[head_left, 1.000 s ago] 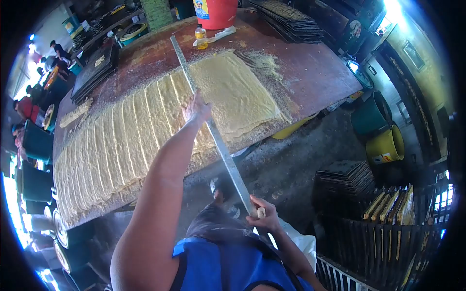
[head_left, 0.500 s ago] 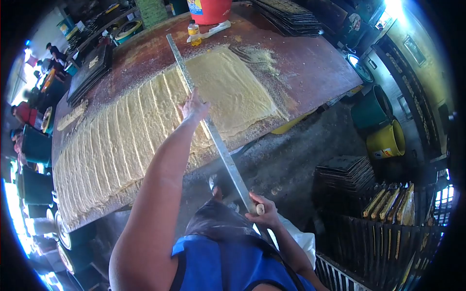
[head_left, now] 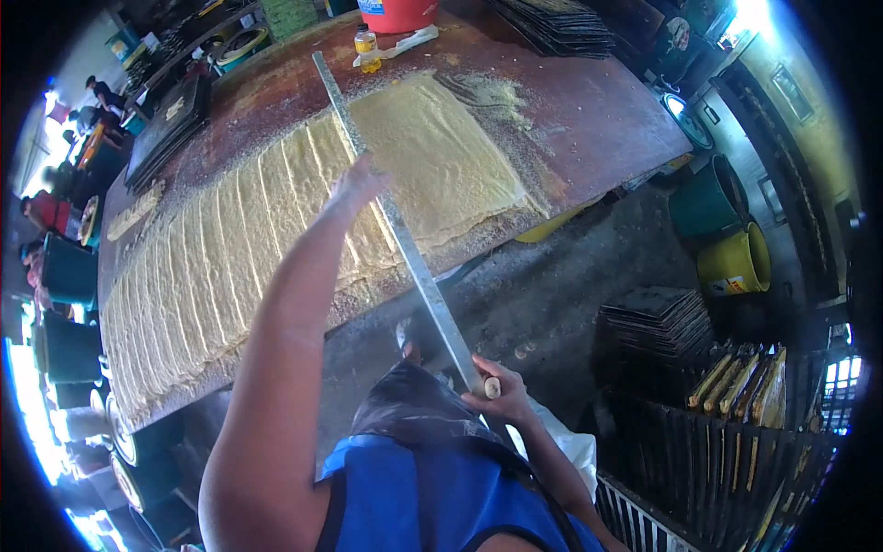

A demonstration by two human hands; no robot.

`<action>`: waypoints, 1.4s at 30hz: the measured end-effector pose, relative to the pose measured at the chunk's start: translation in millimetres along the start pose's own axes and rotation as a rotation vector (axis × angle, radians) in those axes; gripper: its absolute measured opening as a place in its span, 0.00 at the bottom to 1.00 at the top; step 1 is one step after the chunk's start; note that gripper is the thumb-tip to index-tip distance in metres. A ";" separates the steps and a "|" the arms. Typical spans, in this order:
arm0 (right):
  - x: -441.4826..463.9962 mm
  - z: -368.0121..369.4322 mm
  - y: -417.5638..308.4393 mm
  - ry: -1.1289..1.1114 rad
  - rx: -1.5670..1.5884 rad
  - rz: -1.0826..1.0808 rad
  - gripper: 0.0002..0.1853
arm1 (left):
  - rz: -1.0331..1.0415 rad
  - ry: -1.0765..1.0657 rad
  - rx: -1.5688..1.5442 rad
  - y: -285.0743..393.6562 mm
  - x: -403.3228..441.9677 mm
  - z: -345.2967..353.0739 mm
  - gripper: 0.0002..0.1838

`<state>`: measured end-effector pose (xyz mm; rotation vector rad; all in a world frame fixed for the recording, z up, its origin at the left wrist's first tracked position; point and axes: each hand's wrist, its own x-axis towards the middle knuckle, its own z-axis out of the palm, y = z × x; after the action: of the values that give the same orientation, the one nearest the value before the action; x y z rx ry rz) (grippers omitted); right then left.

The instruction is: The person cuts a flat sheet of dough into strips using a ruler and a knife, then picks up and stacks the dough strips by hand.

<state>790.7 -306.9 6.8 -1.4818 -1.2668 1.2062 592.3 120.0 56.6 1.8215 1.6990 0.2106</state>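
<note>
A large flat sheet of pale dough [head_left: 432, 152] lies on the reddish table [head_left: 607, 120]. Its left part is marked by many parallel lines; the right part is smooth. A long metal straightedge [head_left: 423, 276] crosses the sheet between the two parts and sticks out past the table's near edge. My left hand [head_left: 359, 182] is on the straightedge over the dough, its fingers blurred. My right hand [head_left: 501, 396] is closed round the near end, with a pale round handle end [head_left: 493, 387] showing at the fingers.
Beyond the dough are a small bottle [head_left: 367, 51] and a red bucket [head_left: 400, 14]. Dark trays [head_left: 552, 26] are stacked at the far edge, others [head_left: 170, 129] at the left. Green [head_left: 706, 198] and yellow [head_left: 736, 262] bins stand right. People [head_left: 51, 212] are far left.
The view has shifted slightly. My left hand has drawn its fingers in and looks more raised at the wrist. The straightedge stays almost at the same line on the dough.
</note>
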 end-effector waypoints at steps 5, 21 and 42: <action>9.6 0.2 -21.1 0.036 -0.171 0.001 0.37 | 0.279 -0.142 0.067 -31.2 24.8 -22.7 0.47; 25.1 -17.8 5.4 0.042 0.075 0.143 0.36 | 0.253 0.027 0.254 -4.0 22.7 7.0 0.56; 34.5 -5.0 -1.4 0.122 -0.087 0.003 0.34 | 0.267 -0.010 0.086 -20.7 43.4 16.5 0.61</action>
<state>796.5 -272.5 3.9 -1.5955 -1.2480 1.0571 590.2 154.7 19.6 2.1084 1.4743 0.2415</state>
